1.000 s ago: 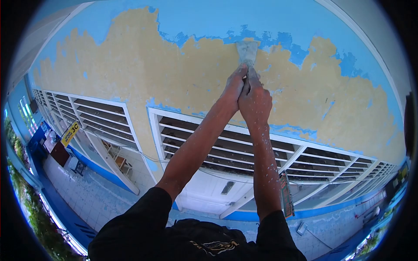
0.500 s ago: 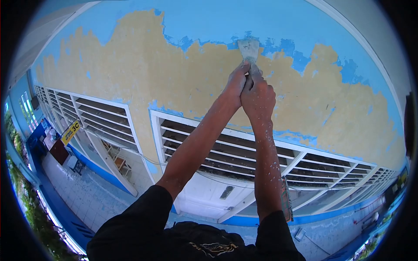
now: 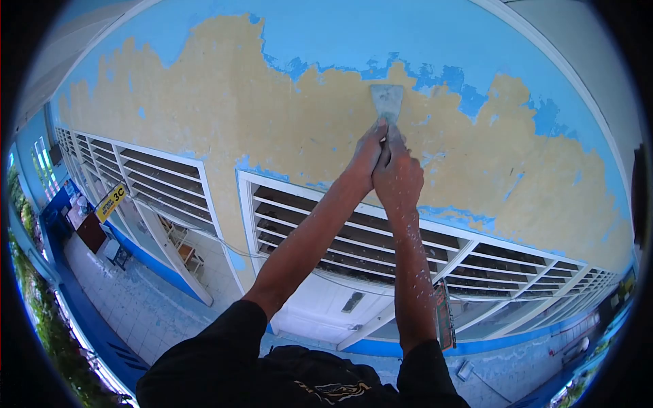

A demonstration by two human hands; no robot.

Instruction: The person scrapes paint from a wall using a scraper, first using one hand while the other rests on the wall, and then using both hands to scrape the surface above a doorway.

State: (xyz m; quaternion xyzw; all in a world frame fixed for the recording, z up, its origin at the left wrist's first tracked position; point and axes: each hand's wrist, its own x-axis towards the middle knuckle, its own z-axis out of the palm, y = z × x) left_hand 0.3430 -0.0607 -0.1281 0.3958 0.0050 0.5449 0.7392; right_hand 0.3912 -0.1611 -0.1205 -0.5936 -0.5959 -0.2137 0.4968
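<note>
Both hands are wrapped round the handle of a putty knife (image 3: 388,100), whose wide pale blade points up over bare tan wall (image 3: 320,109). My left hand (image 3: 369,151) and my right hand (image 3: 398,171) press together at the handle, which they mostly hide. Above the blade runs a ragged edge of blue paint (image 3: 326,30), with darker blue patches along it. Small pale flecks dot my right hand and forearm.
Louvred windows (image 3: 326,231) with white frames lie below the hands. A yellow sign (image 3: 111,202) sticks out at the left, near a doorway and a chair (image 3: 117,253). A hanging sign (image 3: 444,316) is beside my right forearm. Plants line the far left edge.
Both hands and the putty knife have moved down the wall, away from the blue paint edge. A small patch where the blade was now shows tan.
</note>
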